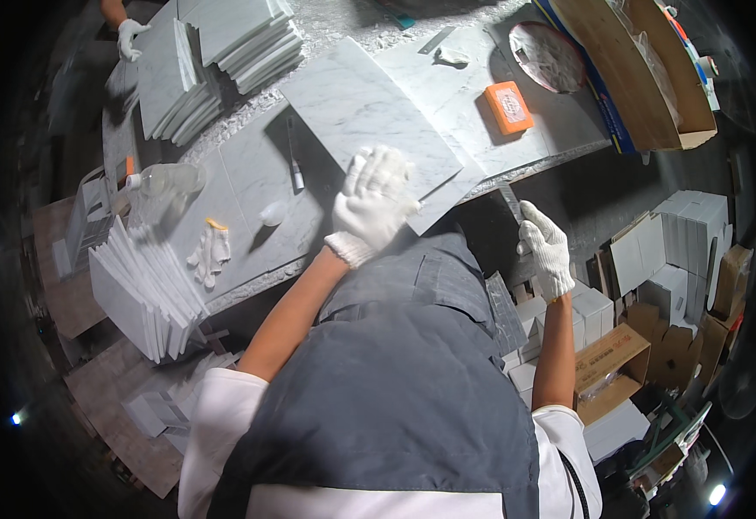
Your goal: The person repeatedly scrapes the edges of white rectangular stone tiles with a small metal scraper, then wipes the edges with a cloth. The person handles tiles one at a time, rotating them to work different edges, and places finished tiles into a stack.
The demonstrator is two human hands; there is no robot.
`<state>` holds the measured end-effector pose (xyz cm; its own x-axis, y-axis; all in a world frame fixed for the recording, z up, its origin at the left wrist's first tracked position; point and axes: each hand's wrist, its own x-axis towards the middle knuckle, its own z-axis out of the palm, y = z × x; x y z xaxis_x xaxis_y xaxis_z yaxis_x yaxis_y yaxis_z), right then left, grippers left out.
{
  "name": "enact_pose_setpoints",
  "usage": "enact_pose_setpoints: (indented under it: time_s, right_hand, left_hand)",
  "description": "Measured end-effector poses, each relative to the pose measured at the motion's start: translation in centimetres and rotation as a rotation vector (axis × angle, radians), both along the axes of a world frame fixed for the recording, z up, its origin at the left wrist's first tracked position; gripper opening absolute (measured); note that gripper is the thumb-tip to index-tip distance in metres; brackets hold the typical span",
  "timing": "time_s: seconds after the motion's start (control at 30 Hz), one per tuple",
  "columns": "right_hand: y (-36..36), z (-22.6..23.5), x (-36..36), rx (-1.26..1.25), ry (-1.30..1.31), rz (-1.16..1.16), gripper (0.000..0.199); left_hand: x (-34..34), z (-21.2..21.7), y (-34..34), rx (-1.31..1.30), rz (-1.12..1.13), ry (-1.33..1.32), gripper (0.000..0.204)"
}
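A white, grey-veined marble tile (pixel 378 112) lies at a slant on the worktable, its near corner by my apron. My left hand (pixel 373 195), in a white knit glove, rests flat on the tile's near left part with its fingers stretched forward. Off the table's front edge, to the right of the tile, my gloved right hand (pixel 544 246) is closed around a thin flat grey tool (pixel 509 201); its exact kind is unclear. A slim tool with a white handle (pixel 297 176) and a small white rounded piece (pixel 271 214) lie left of the tile.
Tile stacks (pixel 252 52) stand at the far left, more tiles (pixel 149 290) nearer. A clear bottle (pixel 170 180) and loose glove (pixel 212 253) lie left. Right are an orange block (pixel 508 108), a round dish (pixel 547 56) and an open carton (pixel 646 78). Another person's gloved hand (pixel 130 39) shows far left.
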<state>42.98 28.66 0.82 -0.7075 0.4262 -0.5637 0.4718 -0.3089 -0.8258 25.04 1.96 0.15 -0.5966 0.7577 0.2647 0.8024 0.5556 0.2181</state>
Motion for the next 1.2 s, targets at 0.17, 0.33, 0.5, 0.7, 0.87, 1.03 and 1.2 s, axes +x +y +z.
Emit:
enact_pose_setpoints:
  time_s: [0.17,0.33,0.5,0.7,0.87,1.03,1.2]
  right_hand:
    - [-0.5,-0.7,0.1,-0.158,0.058,-0.124,0.053]
    - [-0.7,-0.9,-1.5,-0.17,0.118,-0.079,0.051]
    - [3.1,-2.0,-5.9,0.038,0.303,-0.231,0.048]
    - [12.2,-2.5,-12.2,0.842,0.317,-0.184,0.035]
    - [15.3,-3.2,-15.7,1.014,0.116,-0.051,0.027]
    - [16.9,-4.9,-17.9,1.073,0.088,0.032,0.025]
    - [17.1,-5.5,-18.7,1.01,0.095,0.044,0.025]
  left_hand:
    - [2.8,3.7,1.3,-0.024,-0.357,-0.49,0.044]
    - [2.3,4.1,1.5,0.294,-0.255,-0.521,0.023]
    - [2.8,2.3,1.0,0.211,0.09,-0.196,0.032]
    - [3.2,1.3,1.2,0.163,0.16,-0.121,0.039]
    - [3.1,0.7,1.1,0.103,0.171,-0.055,0.049]
    - [3.6,-0.4,1.1,0.177,0.319,-0.133,0.05]
    - [3.7,-1.0,1.0,0.162,0.325,-0.108,0.058]
